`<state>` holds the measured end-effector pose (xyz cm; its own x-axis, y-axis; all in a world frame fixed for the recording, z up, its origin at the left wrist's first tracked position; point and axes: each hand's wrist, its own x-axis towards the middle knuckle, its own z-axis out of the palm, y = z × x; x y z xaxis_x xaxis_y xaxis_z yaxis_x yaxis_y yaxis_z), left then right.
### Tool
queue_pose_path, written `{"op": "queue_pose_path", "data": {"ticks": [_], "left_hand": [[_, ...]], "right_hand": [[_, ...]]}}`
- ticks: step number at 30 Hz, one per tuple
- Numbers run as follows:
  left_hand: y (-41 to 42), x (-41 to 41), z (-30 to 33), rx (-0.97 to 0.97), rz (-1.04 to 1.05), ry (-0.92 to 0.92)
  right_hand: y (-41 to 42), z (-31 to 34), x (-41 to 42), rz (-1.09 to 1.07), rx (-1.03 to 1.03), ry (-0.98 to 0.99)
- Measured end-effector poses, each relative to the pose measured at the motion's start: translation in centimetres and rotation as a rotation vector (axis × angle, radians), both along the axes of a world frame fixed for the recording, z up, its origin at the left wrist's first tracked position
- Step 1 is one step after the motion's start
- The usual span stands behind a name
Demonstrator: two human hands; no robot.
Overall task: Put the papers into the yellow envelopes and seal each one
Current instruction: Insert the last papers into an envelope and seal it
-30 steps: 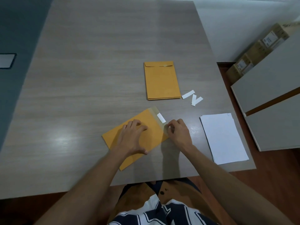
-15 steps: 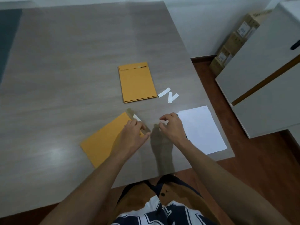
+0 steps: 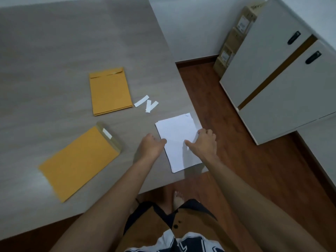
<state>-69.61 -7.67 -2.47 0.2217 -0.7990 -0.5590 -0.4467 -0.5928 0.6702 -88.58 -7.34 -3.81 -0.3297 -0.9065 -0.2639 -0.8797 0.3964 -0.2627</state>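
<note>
Envelope stack [image 3: 111, 91] lying behind single envelope [image 3: 78, 162] on bench [image 3: 54, 42]; papers [image 3: 177, 140] sitting right, strips [image 3: 146, 104] between.

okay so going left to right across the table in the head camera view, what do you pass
Angled open envelope → envelope stack → peeled white strips → left hand → white paper stack → right hand.

I look down on a grey wood-grain desk [image 3: 63, 42] whose corner meets a plain white wall [image 3: 190, 24]. The floor [image 3: 236, 160] beneath is reddish-brown wood. On my right I see a white cabinet [image 3: 283, 88] with two dark handles, and cardboard boxes [image 3: 234, 42] stacked between it and the wall. The light is soft and dim.
</note>
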Motion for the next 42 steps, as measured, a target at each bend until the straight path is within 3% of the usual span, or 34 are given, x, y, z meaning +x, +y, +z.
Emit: {"op": "queue_pose_path", "data": {"ticks": [11,25,35,42], "left_hand": [[-2.1,-4.1,-1.6,0.085,0.361,0.181],[-2.4,-5.1,-0.2,0.089,0.248,0.023],[-1.9,-5.0,0.8,0.036,0.297,0.158],[-2.9,-4.3,-1.2,0.092,0.225,0.125]], "right_hand": [[0.5,-1.0,-1.2,0.077,-0.047,0.006],[1.1,-0.6,-1.2,0.115,-0.069,0.021],[1.3,-0.4,-1.0,0.081,-0.049,-0.011],[1.2,-0.6,-1.0,0.082,-0.043,-0.011]]}}
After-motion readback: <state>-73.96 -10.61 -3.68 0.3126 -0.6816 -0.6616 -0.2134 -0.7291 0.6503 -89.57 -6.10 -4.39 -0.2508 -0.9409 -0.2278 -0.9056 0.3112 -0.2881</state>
